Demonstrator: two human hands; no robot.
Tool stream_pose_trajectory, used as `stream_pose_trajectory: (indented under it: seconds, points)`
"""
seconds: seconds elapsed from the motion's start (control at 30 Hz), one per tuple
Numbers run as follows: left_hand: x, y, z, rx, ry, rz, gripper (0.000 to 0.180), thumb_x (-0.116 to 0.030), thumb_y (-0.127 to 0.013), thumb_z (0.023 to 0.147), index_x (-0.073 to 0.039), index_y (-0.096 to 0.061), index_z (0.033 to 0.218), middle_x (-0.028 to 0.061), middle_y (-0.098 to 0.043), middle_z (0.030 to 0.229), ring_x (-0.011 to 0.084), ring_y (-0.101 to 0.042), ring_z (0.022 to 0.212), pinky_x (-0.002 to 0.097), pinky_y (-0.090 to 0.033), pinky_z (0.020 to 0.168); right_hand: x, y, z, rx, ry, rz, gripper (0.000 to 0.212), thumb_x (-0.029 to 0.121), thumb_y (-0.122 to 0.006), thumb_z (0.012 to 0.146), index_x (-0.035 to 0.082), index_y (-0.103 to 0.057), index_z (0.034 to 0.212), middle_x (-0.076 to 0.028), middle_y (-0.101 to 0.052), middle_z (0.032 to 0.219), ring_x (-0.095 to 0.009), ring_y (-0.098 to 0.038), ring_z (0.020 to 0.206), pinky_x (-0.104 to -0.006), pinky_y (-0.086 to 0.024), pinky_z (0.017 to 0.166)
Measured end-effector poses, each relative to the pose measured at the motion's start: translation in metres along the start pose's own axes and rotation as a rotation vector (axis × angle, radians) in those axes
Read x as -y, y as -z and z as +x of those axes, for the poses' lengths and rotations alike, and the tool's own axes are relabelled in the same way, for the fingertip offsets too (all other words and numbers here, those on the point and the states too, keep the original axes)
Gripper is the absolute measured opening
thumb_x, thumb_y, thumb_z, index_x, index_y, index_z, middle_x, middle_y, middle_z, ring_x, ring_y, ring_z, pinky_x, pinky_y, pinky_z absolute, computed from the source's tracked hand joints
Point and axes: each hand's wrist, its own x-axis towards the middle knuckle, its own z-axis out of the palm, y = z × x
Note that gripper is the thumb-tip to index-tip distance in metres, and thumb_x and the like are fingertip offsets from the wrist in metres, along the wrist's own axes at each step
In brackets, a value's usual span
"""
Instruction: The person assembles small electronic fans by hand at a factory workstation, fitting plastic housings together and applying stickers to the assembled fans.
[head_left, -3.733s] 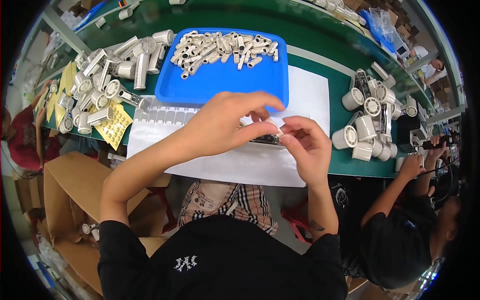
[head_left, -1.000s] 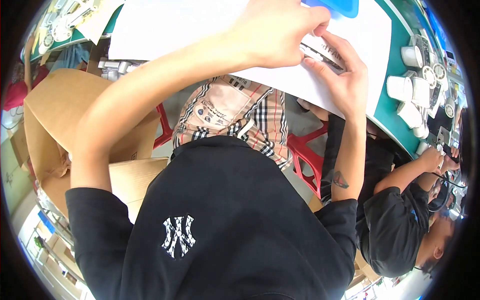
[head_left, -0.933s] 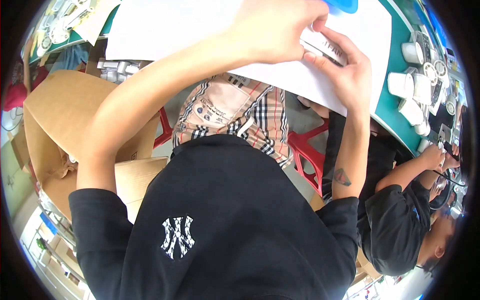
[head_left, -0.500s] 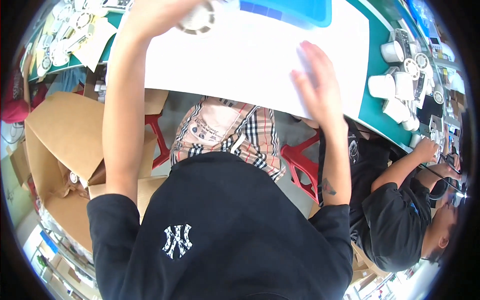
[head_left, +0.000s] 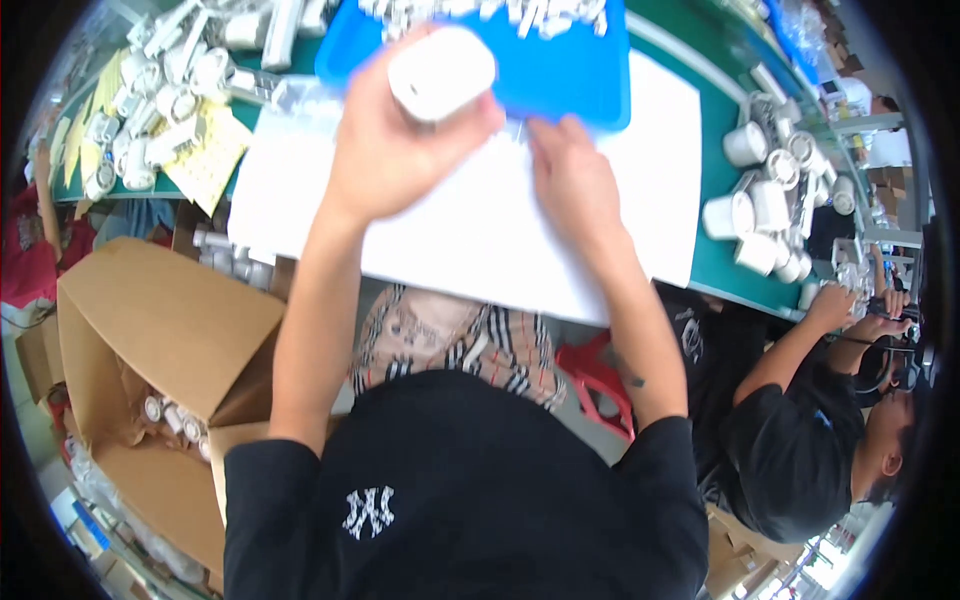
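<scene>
My left hand [head_left: 375,155] is wrapped round a white cup-shaped housing [head_left: 442,72], held up over the table with its smooth rounded end showing. Close by, at the front edge of a blue plastic tray [head_left: 575,85], my right hand [head_left: 582,180] has its thumb and fingers drawn together; whatever is between them is too small or hidden to name. Several small white parts [head_left: 545,15] lie at the tray's far side. White paper [head_left: 450,240] covers the table under both hands.
White housings [head_left: 770,200] are heaped on the green table at the right, beside a co-worker in black [head_left: 780,430]. More white parts [head_left: 150,125] pile up on the left. An open cardboard box [head_left: 150,330] with white parts stands at lower left; a red stool [head_left: 600,380] is under the table.
My left hand has come from the upper left toward the middle with the white housing. The right hand, spread before, is now closed by the tray. The view has shifted, showing more tray.
</scene>
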Motion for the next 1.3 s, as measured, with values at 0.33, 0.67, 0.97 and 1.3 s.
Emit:
stream_pose_trajectory:
  seconds: [0.33, 0.67, 0.97, 1.3]
  points:
    - [-0.003, -0.024, 0.003, 0.117, 0.146, -0.099, 0.018, -0.007, -0.073, 0.075, -0.004, -0.060, 0.087, 0.0019, -0.061, 0.077, 0.0076, -0.056, 0.071, 0.0238, -0.045, 0.062, 0.006, 0.000, 0.000, 0.086, -0.048, 0.004, 0.021, 0.002, -0.052, 0.079, 0.002, -0.054, 0.100, -0.017, -0.055, 0.091, -0.036, -0.062, 0.069, -0.0428, -0.052, 0.057]
    - [0.001, -0.039, -0.005, 0.164, 0.150, -0.102, 0.017, -0.006, -0.076, 0.074, -0.005, -0.062, 0.083, 0.0023, -0.064, 0.075, 0.0083, -0.058, 0.066, 0.0234, -0.045, 0.058, 0.007, 0.006, -0.006, 0.131, -0.051, 0.149, 0.017, 0.010, -0.057, 0.081, 0.007, -0.054, 0.097, -0.014, -0.055, 0.092, -0.035, -0.062, 0.075, -0.0433, -0.051, 0.062]
    - [0.008, -0.045, -0.006, 0.120, 0.133, 0.028, 0.031, -0.023, -0.083, 0.070, -0.004, -0.066, 0.087, 0.0057, -0.065, 0.076, 0.0126, -0.061, 0.066, 0.0260, -0.048, 0.060, -0.005, 0.068, -0.010, -0.246, -0.203, 1.005, 0.015, -0.004, -0.064, 0.084, -0.001, -0.058, 0.098, -0.006, -0.059, 0.099, -0.012, -0.059, 0.077, -0.0241, -0.050, 0.070]
    - [0.011, -0.058, -0.015, 0.186, 0.032, 0.028, 0.030, -0.006, -0.081, 0.063, -0.008, -0.067, 0.090, 0.0044, -0.067, 0.082, 0.0163, -0.064, 0.071, 0.0263, -0.048, 0.063, 0.044, 0.116, -0.019, -0.063, -0.201, 1.144, 0.055, -0.008, -0.068, 0.076, -0.004, -0.046, 0.126, -0.004, -0.060, 0.080, -0.012, -0.057, 0.080, -0.0269, -0.045, 0.080]
